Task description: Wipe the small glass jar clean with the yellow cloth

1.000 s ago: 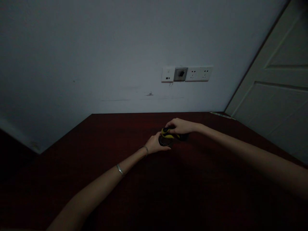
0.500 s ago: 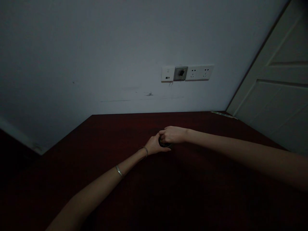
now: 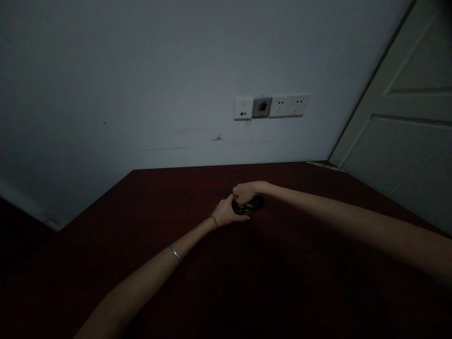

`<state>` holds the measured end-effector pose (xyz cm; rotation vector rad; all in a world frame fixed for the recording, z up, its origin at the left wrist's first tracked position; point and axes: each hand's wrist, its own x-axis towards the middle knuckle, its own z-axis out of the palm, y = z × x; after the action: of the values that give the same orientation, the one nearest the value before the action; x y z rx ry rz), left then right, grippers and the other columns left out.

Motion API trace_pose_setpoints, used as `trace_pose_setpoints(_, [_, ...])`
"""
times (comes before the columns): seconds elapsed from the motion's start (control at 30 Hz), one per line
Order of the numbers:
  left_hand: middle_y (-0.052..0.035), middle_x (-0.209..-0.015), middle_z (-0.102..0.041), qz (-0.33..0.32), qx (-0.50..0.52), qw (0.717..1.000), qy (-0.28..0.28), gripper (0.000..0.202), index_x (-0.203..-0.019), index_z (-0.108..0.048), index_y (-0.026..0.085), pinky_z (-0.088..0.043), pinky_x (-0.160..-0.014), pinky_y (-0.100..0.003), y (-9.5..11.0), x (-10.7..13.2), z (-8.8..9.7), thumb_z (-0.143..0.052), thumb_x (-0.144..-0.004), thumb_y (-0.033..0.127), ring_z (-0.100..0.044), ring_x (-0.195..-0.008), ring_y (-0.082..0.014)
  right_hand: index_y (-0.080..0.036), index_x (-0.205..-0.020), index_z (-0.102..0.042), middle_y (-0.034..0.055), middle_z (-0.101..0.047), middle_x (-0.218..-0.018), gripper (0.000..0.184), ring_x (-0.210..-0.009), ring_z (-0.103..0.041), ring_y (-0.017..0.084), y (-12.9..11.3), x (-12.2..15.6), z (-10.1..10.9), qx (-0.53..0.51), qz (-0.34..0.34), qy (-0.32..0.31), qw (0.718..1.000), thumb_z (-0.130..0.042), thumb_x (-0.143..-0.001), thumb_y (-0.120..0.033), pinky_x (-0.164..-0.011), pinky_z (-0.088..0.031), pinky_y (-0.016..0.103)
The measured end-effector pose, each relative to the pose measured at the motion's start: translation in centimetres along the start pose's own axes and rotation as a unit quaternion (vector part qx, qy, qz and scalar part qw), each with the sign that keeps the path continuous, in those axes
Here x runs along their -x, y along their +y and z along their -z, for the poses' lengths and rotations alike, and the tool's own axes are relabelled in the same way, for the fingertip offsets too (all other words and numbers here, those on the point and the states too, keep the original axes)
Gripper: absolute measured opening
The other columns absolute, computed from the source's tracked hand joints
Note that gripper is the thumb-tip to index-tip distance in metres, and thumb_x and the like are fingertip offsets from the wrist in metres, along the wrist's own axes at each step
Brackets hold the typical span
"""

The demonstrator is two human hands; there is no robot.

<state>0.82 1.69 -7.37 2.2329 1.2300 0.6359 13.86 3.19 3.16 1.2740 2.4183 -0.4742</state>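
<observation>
Both my hands meet near the middle of a dark red table (image 3: pixel 289 263). My left hand (image 3: pixel 225 214), with two thin bangles on its forearm, curls round a small dark round object (image 3: pixel 237 208) and holds it on the tabletop. My right hand (image 3: pixel 244 191) is closed from above on a black and yellow tool (image 3: pixel 254 204) that lies over the round object. The room is dim, so I cannot tell what either thing is exactly.
A pale wall (image 3: pixel 141 84) rises behind the table's far edge, with a row of white sockets and a grey plate (image 3: pixel 271 107) on it. A white panelled door (image 3: pixel 406 122) stands at the right. A thin flat strip (image 3: pixel 323 165) lies at the table's far right corner.
My right hand shifted left over the round object, covering the yellow tool half a second ago; now the tool's black and yellow body shows again to the right of my fist.
</observation>
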Motion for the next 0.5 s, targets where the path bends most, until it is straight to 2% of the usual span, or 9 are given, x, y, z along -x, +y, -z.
trace_pose_setpoints(0.13, [-0.0109, -0.109, -0.066, -0.015, -0.001, 1.0, 0.001, 0.086, -0.121, -0.047, 0.016, -0.052, -0.082, -0.04, -0.1, 0.0, 0.0, -0.075, -0.053, 0.061, -0.064, -0.099, -0.0313, -0.008, -0.067, -0.067, 0.002, -0.058, -0.06, 0.015, -0.052, -0.053, 0.013, 0.0, 0.0, 0.3, -0.086, -0.017, -0.028, 0.996, -0.059, -0.057, -0.017, -0.046, -0.039, 0.023])
trace_pose_setpoints(0.23, [-0.0093, -0.107, -0.066, -0.025, 0.003, 1.0, 0.003, 0.084, -0.119, -0.048, 0.017, -0.052, -0.083, -0.039, -0.2, 0.0, -0.1, -0.075, -0.053, 0.061, -0.064, -0.098, -0.03, -0.009, -0.065, -0.066, -0.0005, -0.055, -0.058, 0.012, -0.051, -0.051, 0.011, 0.4, 0.1, 0.3, -0.15, -0.026, -0.023, 0.988, -0.059, -0.058, -0.016, -0.046, -0.038, 0.022])
trace_pose_setpoints(0.4, [-0.0093, -0.104, -0.067, -0.014, -0.004, 1.0, 0.008, 0.08, -0.115, -0.051, 0.018, -0.051, -0.082, -0.038, -0.2, 0.1, -0.2, -0.076, -0.052, 0.06, -0.064, -0.098, -0.0305, -0.009, -0.069, -0.066, 0.0003, -0.056, -0.059, 0.016, -0.052, -0.052, 0.011, 1.8, 0.5, 0.1, -0.246, -0.043, 0.007, 0.968, -0.06, -0.057, -0.017, -0.046, -0.039, 0.022])
trace_pose_setpoints(0.5, [-0.0086, -0.111, -0.065, -0.034, 0.02, 0.999, 0.008, 0.08, -0.119, -0.051, 0.019, -0.05, -0.086, -0.038, 0.0, 0.1, -0.1, -0.077, -0.053, 0.057, -0.062, -0.103, -0.0292, -0.009, -0.079, -0.067, 0.0032, -0.062, -0.066, 0.024, -0.054, -0.056, 0.013, 2.7, 1.5, 0.4, -0.305, -0.036, 0.02, 0.952, -0.058, -0.062, -0.024, -0.049, -0.044, 0.023])
